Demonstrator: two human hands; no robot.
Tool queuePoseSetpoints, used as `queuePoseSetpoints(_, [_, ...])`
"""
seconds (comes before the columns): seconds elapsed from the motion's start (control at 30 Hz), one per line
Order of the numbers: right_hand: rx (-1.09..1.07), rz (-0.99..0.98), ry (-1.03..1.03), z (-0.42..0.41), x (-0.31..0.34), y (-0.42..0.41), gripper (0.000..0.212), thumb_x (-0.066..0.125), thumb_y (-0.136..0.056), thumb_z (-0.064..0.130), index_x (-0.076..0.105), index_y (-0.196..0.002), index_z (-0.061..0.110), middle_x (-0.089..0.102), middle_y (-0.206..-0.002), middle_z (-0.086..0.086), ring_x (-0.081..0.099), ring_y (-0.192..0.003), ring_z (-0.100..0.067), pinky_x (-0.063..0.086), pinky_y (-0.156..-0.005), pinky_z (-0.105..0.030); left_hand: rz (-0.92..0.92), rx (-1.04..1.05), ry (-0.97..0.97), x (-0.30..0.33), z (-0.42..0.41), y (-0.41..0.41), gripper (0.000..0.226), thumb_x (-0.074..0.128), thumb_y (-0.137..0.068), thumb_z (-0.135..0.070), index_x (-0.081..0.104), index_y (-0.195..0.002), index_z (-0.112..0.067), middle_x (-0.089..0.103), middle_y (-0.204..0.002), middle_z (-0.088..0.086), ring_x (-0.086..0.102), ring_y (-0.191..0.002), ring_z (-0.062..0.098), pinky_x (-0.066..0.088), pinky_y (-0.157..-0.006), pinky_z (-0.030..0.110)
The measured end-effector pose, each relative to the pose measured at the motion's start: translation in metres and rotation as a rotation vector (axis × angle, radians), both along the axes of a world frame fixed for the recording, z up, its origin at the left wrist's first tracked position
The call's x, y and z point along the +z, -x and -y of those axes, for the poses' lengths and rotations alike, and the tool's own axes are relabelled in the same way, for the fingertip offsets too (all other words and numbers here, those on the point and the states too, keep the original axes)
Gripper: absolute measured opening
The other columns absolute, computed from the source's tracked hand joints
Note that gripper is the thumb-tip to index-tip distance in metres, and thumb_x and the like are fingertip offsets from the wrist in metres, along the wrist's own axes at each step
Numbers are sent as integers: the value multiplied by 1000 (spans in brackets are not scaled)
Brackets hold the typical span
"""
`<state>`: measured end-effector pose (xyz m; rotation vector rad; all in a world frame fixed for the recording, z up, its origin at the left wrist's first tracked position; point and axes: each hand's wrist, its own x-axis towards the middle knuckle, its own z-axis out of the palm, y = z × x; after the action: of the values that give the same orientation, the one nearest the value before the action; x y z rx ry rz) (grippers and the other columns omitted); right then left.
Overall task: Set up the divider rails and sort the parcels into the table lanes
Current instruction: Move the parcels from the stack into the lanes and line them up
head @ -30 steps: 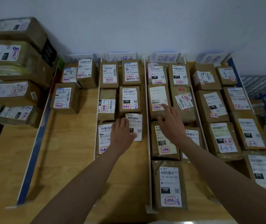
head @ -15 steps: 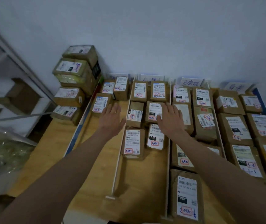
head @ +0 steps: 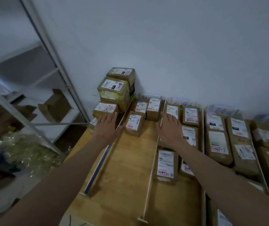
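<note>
Both hands reach toward the unsorted stack of parcels (head: 114,92) at 11 o'clock, piled against the wall just outside the blue-edged divider rail (head: 98,168). The left hand (head: 106,128) is spread flat, palm down and holding nothing, its fingertips just short of the lowest labelled parcel (head: 105,109); whether they touch it I cannot tell. The right hand (head: 171,129) is likewise loose and empty, hovering over the thin white rail (head: 152,160) between the first two lanes.

To do this step well, I judge it best to take the nearest low parcel by both short sides, lift it clear of the rail rather than drag it across, and read the red stamp before choosing a lane.

The lane tags (head: 182,102) at 12 o'clock are half hidden behind boxes, and the handwriting is too blurred to read. The lanes at 3 o'clock run off the frame's edge. The stack's lower boxes are partly masked by the left hand.
</note>
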<state>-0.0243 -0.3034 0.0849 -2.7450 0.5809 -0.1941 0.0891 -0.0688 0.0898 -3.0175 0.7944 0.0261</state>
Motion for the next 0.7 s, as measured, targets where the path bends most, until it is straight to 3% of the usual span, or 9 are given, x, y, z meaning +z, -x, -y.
queuePoseSetpoints(0.1, [-14, 10, -10, -26, 4, -30, 54, 41, -101, 35, 30, -150, 15, 38, -152, -8, 31, -142, -29, 23, -119, -45, 8, -16, 32, 6, -21, -30, 60, 34, -101, -46, 33, -150, -12, 31, -157, 10, 27, -144, 28, 18, -119, 42])
queuePoseSetpoints(0.23, [-94, 26, -68, -64, 5, -83, 53, 41, -101, 37, 31, -149, 15, 42, -149, -9, 36, -139, -30, 28, -116, -45, -14, -57, 19, 6, -51, -90, 65, 29, -102, -50, 20, -156, -13, 19, -163, 8, 19, -149, 26, 14, -122, 43])
queuePoseSetpoints(0.57, [-220, 18, -87, -129, 17, -193, 51, 40, -102, 36, 32, -149, 15, 43, -148, -11, 40, -136, -31, 33, -112, -47, -68, -141, 139, 9, -88, -230, 66, 33, -102, -50, 22, -155, -11, 21, -162, 10, 23, -149, 26, 17, -122, 43])
queuePoseSetpoints(0.7, [-262, 18, -144, -126, 22, -232, 44, 41, -102, 33, 36, -142, 14, 46, -142, -10, 46, -130, -29, 41, -106, -48, -99, -144, 232, 18, -74, -267, 62, 38, -102, -46, 30, -151, -8, 32, -157, 11, 33, -142, 28, 26, -116, 41])
